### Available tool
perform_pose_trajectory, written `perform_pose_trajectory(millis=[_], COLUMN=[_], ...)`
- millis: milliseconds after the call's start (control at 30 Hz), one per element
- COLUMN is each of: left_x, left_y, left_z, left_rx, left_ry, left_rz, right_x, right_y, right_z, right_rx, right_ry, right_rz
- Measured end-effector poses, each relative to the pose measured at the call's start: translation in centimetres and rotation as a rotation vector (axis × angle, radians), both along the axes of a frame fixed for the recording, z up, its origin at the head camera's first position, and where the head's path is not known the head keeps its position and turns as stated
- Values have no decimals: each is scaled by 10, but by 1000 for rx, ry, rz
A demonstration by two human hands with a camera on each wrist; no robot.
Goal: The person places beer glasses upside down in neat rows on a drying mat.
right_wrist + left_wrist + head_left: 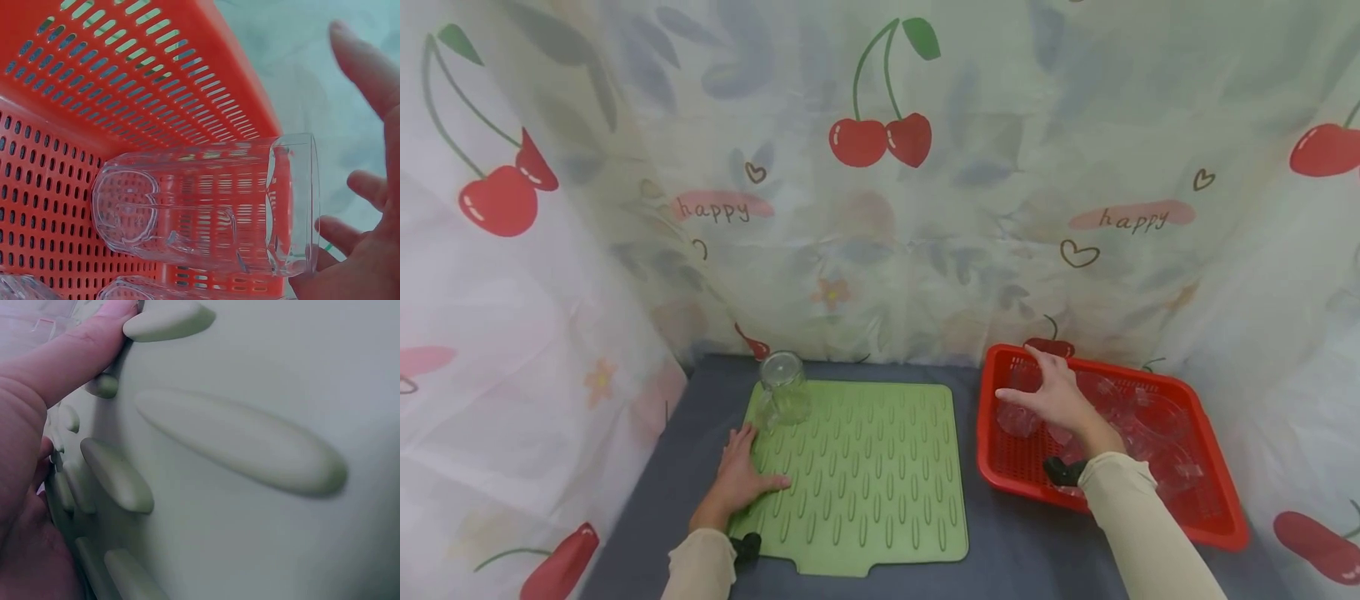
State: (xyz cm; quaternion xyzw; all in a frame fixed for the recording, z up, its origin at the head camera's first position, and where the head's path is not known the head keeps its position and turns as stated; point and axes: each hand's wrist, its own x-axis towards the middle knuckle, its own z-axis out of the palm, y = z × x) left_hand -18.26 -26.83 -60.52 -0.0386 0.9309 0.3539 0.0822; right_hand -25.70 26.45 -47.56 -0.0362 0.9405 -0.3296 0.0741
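Note:
My left hand [741, 477] rests on the left side of the green ridged mat [865, 467], its thumb lying over the surface and the other fingers along the edge. Just beyond those fingertips, a clear glass mug [785, 392] stands upside down at the mat's far left corner. Over the red basket [1213, 467], my right hand [1060, 400] is spread, thumb apart from the fingers. In the right wrist view, a clear drinking glass [187, 209] inside the basket has its rim close to these fingers; whether they touch it I cannot tell.
More clear glassware [1157, 425] fills the middle and right of the basket. A dark grey tabletop [658, 500] lies under mat and basket. Behind them and at both sides hangs a cherry-print curtain [895, 275].

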Motion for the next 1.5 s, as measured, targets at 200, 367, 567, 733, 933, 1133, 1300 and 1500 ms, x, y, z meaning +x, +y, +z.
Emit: perform_pose_trajectory(millis=[200, 367, 567, 733, 933, 1133, 1300, 1500], left_x=[2, 1, -1, -2, -2, -3, -2, -1], left_y=[0, 0, -1, -2, -3, -3, -2, 0], left_z=[0, 1, 0, -2, -1, -1, -1, -1], left_rx=[-8, -10, -19, -25, -26, -23, -22, -17], left_ry=[-1, -3, 6, 14, 14, 7, 5, 8], left_rz=[-9, -11, -6, -17, -20, -25, -25, -21], right_x=[2, -1, -2, -1, 1, 3, 6, 11], right_y=[-1, -2, -2, -3, -5, -7, -7, -10], right_z=[-6, -10, -9, -8, -6, -3, 3, 13], right_rx=[14, 29, 21, 47, 37, 31, 42, 49], right_ry=[-55, -45, -36, -11, -10, -20, 7, 55], right_rz=[17, 47, 46, 46, 33, 2, -11, -6])
